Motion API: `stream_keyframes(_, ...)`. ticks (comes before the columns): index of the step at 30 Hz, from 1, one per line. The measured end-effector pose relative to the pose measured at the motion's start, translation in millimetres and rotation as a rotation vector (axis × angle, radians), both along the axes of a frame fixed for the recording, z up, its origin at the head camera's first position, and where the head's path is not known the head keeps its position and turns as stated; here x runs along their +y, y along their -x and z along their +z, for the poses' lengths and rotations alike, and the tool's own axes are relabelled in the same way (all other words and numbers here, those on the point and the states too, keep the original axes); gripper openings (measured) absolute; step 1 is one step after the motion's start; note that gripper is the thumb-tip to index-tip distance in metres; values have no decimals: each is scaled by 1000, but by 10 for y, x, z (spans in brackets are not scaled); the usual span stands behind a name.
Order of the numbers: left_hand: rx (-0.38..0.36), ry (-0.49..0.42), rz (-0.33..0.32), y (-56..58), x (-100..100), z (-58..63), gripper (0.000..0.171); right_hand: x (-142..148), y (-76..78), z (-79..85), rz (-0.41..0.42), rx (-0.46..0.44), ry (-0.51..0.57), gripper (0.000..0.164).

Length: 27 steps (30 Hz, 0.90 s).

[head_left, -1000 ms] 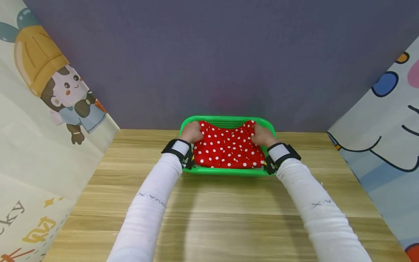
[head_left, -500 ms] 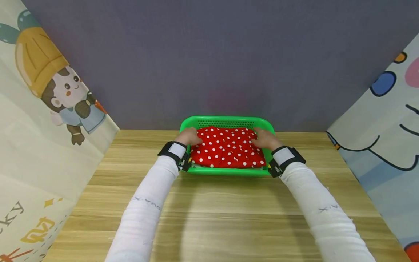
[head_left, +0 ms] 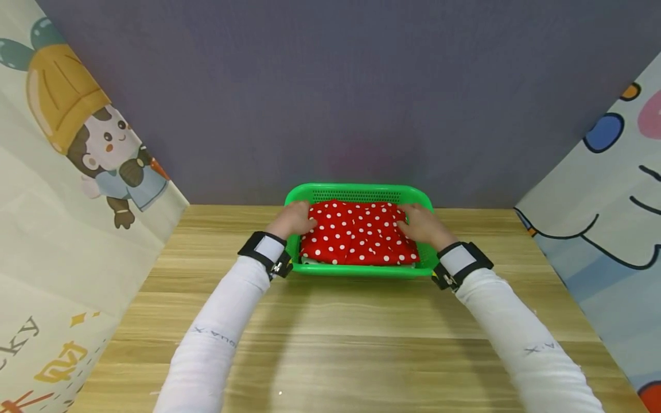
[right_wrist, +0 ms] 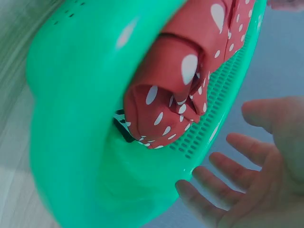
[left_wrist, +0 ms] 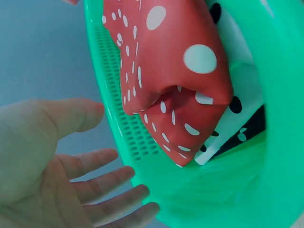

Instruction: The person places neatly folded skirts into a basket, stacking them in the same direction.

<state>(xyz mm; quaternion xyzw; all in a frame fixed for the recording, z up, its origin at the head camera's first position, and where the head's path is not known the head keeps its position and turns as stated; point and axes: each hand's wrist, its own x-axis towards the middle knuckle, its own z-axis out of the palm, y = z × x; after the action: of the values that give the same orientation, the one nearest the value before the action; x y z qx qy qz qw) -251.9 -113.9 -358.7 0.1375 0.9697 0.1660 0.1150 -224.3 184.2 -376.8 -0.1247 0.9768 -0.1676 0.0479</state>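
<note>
A folded red cloth with white dots (head_left: pixel 358 232) lies in a green plastic basket (head_left: pixel 361 271). Beneath it, in the left wrist view, shows white cloth with black dots (left_wrist: pixel 247 90) and a strip of black cloth (left_wrist: pixel 244 130). My left hand (head_left: pixel 294 219) is over the basket's left end, its fingers spread and holding nothing. Over the right end hovers my right hand (head_left: pixel 420 222), also with spread fingers. Both wrist views show a gap between each hand and the red cloth.
The basket stands on a wood-grain table (head_left: pixel 341 332), against a dark grey back panel (head_left: pixel 330 103). Printed cartoon sheets flank it, a left one (head_left: pixel 51 246) and a right one (head_left: pixel 594 218).
Both hands have let go of the red cloth's far corners and drawn outward, apart from each other. The cloth's raised far edge has dropped flat into the basket.
</note>
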Motion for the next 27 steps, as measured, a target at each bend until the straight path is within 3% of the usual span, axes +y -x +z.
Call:
stream_keyframes(5, 69, 25, -64, -60, -12, -18, 56, 26, -74, -6, 34, 54, -12, 51)
stream_keyframes(12, 73, 72, -134, -156, -27, -30, 69, 38, -151, -15, 58, 101, -31, 56)
stream_keyframes(17, 130, 138, -186, -221, -41, -60, 74, 45, -194, -34, 78, 151, -44, 60)
stream_keyframes(27, 187, 177, -199, -371, -66, -124, 82, 44, -323, -32, 74, 142, -54, 68)
